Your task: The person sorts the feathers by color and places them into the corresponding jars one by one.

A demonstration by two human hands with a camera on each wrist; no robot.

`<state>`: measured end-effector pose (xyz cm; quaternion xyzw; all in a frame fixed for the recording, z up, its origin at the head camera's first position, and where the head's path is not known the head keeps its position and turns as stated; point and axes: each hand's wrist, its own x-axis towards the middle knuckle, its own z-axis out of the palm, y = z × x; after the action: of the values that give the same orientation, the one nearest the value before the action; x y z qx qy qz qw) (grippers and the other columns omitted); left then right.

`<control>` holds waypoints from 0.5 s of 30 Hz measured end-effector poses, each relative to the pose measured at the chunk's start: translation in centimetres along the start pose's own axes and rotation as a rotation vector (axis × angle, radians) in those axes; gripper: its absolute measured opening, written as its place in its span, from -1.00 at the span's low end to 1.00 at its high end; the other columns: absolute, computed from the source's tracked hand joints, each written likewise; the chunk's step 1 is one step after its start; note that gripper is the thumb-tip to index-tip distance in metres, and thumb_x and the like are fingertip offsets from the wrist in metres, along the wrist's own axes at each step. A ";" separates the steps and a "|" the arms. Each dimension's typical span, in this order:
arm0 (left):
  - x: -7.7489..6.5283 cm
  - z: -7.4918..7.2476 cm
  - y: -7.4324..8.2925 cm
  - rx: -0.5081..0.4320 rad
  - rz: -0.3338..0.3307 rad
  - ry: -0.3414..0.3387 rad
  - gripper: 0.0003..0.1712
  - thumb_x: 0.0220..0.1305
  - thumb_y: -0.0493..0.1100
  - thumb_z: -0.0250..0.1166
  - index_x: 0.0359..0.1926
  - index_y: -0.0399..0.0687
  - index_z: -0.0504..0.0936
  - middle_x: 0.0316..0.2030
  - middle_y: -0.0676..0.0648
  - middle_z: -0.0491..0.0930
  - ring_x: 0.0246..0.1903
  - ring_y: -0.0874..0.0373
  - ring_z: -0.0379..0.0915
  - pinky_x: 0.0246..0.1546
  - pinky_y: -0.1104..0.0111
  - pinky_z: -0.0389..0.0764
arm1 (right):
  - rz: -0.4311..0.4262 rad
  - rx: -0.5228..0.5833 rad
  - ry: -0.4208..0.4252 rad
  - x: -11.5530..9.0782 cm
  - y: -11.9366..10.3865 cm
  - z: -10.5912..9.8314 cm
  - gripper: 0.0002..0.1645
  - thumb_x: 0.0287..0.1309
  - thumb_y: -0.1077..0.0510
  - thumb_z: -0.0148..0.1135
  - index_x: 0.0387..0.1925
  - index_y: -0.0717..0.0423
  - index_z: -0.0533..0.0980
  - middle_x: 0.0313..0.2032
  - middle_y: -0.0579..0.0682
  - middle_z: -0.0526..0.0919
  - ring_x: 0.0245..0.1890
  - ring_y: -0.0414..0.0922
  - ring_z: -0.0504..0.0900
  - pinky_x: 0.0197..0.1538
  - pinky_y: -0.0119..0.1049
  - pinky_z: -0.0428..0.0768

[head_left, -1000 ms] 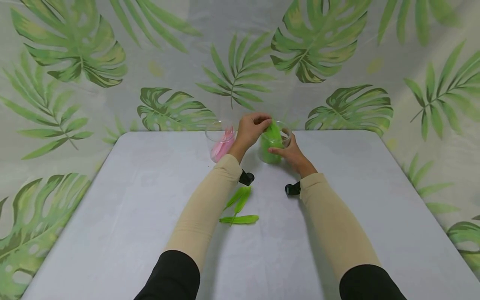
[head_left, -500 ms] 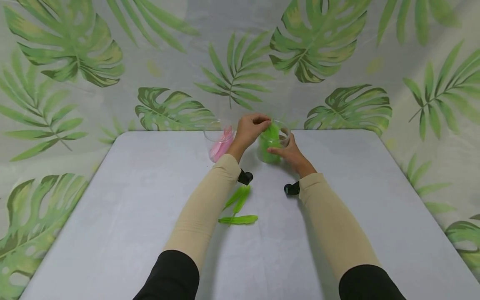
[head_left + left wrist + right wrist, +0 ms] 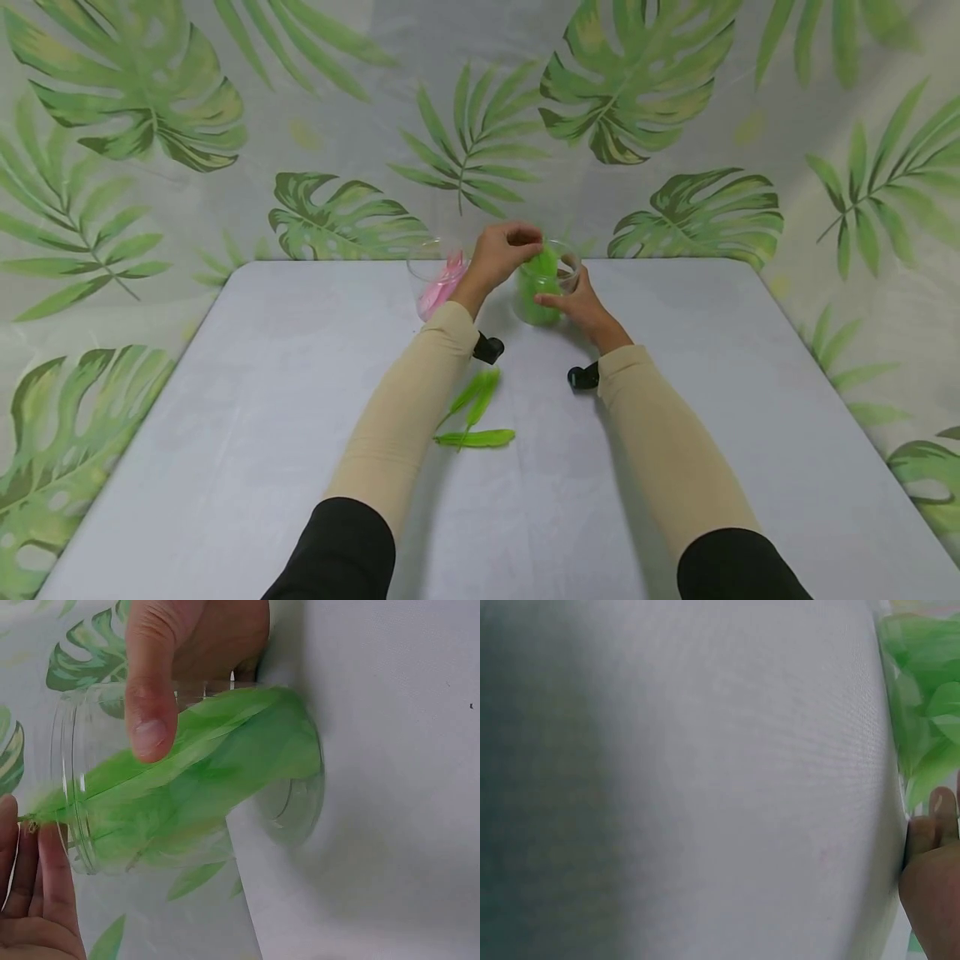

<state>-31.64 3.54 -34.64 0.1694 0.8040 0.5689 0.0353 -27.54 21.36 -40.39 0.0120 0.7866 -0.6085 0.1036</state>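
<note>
A clear plastic jar (image 3: 531, 310) with green feathers (image 3: 191, 776) inside stands near the far edge of the table. My right hand (image 3: 588, 312) grips its side, the thumb laid across the wall in the left wrist view. At the mouth, my left hand (image 3: 501, 260) pinches the quill end of a green feather whose vane reaches down into the jar. The right wrist view catches part of my right hand (image 3: 937, 877) low beside the jar, its fingers partly out of frame.
Left of my left hand stands another clear jar (image 3: 429, 273) with pink feathers (image 3: 442, 287), partly behind the wrist. Three loose green feathers (image 3: 480, 438) lie on the white table (image 3: 570, 500) between the forearms. A leaf-print cloth (image 3: 480, 108) hangs behind the table.
My left hand has barely moved; the green feather's top shows slightly lower at the jar's mouth than a second ago. The right hand keeps its grip, and the loose feathers lie as before.
</note>
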 end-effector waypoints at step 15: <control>-1.0 -2.0 0.4 0.185 0.051 -0.020 -0.70 0.43 -0.11 0.21 0.07 -0.08 0.70 0.06 -0.09 0.68 0.05 0.06 0.59 0.03 0.27 0.62 | 0.014 0.006 -0.006 0.1 0.2 -0.1 0.23 0.16 0.08 0.38 0.56 0.00 -0.27 0.55 0.20 -0.05 0.57 0.10 -0.06 0.56 0.08 0.02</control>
<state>-31.09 1.56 -33.68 0.1979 0.8482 0.4911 0.0131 -27.65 21.51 -40.53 0.0162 0.7845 -0.6101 0.1101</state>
